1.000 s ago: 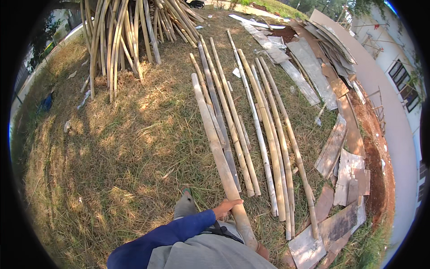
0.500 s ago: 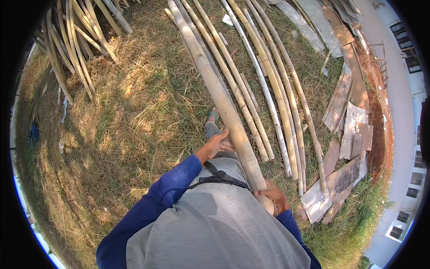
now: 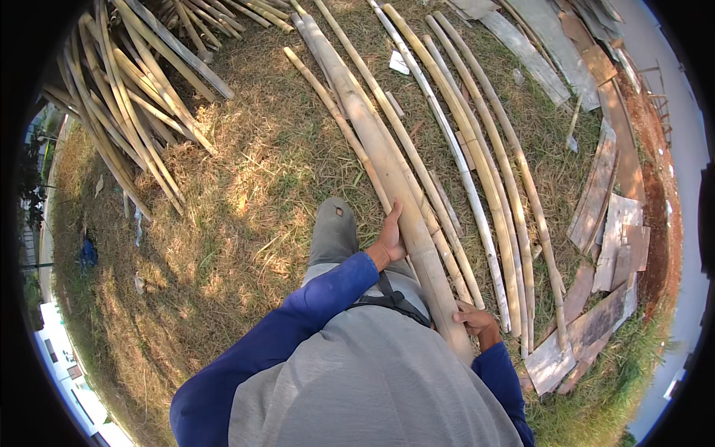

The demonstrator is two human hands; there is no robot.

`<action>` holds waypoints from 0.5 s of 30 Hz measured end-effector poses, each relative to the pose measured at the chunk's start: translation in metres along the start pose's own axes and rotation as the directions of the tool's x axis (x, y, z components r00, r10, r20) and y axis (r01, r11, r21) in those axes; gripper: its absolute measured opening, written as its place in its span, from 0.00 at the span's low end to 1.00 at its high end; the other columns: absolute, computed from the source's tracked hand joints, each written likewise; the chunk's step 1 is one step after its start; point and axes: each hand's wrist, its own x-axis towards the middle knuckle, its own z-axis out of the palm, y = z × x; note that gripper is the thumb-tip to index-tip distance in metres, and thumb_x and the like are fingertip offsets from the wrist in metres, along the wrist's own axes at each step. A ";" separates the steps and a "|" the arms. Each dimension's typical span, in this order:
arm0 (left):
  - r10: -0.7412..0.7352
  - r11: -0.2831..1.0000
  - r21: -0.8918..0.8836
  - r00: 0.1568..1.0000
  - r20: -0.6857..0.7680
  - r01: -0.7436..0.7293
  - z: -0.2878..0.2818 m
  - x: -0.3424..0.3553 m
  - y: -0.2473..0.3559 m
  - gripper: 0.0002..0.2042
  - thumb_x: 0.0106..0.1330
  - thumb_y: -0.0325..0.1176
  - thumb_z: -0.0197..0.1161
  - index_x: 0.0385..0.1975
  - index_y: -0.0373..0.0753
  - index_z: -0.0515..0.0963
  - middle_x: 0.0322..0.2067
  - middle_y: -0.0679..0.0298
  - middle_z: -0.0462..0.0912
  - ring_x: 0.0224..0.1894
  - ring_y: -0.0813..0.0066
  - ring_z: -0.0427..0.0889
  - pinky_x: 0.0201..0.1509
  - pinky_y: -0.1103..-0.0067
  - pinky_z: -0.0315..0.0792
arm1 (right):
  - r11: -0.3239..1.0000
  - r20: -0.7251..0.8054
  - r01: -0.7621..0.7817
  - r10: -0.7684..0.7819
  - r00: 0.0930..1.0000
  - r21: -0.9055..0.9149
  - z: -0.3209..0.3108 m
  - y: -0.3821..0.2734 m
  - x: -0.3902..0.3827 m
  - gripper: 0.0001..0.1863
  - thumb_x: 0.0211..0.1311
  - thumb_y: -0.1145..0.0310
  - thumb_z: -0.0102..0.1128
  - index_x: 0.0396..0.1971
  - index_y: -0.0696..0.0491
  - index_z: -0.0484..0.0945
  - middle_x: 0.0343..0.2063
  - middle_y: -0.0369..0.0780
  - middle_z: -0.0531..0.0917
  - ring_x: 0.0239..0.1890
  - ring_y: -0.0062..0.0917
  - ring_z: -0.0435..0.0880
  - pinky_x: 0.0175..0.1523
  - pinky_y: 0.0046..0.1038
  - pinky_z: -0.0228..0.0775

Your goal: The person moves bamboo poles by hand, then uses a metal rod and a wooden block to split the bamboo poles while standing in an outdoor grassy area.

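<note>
Both my hands are on a thick, pale bamboo pole (image 3: 418, 231) that slants from my right side toward the far middle of the view. My left hand (image 3: 389, 238) grips its left edge, thumb pointing up along it and fingers hidden beneath. Closer to my body, my right hand (image 3: 477, 323) is closed on the pole's right edge near its near end. A thinner bamboo pole (image 3: 339, 123) lies to the left of the thick one, and part of it passes out of sight near my left hand.
Several long bamboo poles (image 3: 484, 156) lie side by side on the dry grass to the right. A heap of bamboo (image 3: 141, 97) stands at the far left. Weathered boards (image 3: 588, 328) are spread along the right, beside a strip of red soil (image 3: 646, 246).
The thick pole and my hands now appear farther right, with the left hand a little higher along the pole. A bent knee has come into view, and the camera view has shifted.
</note>
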 end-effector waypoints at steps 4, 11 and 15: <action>-0.002 0.997 -0.081 1.000 -0.019 0.001 -0.017 0.044 0.064 0.49 0.50 0.80 0.54 0.53 0.34 0.68 0.41 0.49 0.78 0.46 0.43 0.79 0.51 0.50 0.75 | 0.856 -0.255 0.104 -0.264 0.930 -0.507 0.032 -0.030 0.027 0.38 0.43 0.59 0.75 0.55 0.59 0.71 0.45 0.48 0.84 0.44 0.44 0.84 0.52 0.39 0.75; -0.010 0.983 0.164 0.919 -0.394 0.081 -0.034 0.160 0.175 0.41 0.53 0.75 0.59 0.50 0.39 0.70 0.35 0.53 0.77 0.39 0.50 0.80 0.46 0.52 0.76 | 0.379 -0.714 -0.616 -0.496 0.495 -0.691 0.093 -0.116 0.142 0.44 0.37 0.59 0.80 0.58 0.49 0.67 0.41 0.49 0.82 0.41 0.48 0.84 0.45 0.46 0.74; -0.144 0.986 -0.108 0.974 -0.177 0.126 -0.061 0.189 0.241 0.35 0.51 0.66 0.66 0.43 0.38 0.75 0.34 0.54 0.79 0.38 0.54 0.81 0.45 0.55 0.76 | 0.397 -0.793 -0.722 -0.500 0.348 -0.567 0.130 -0.176 0.175 0.44 0.36 0.56 0.81 0.56 0.49 0.67 0.39 0.46 0.81 0.43 0.43 0.83 0.44 0.44 0.76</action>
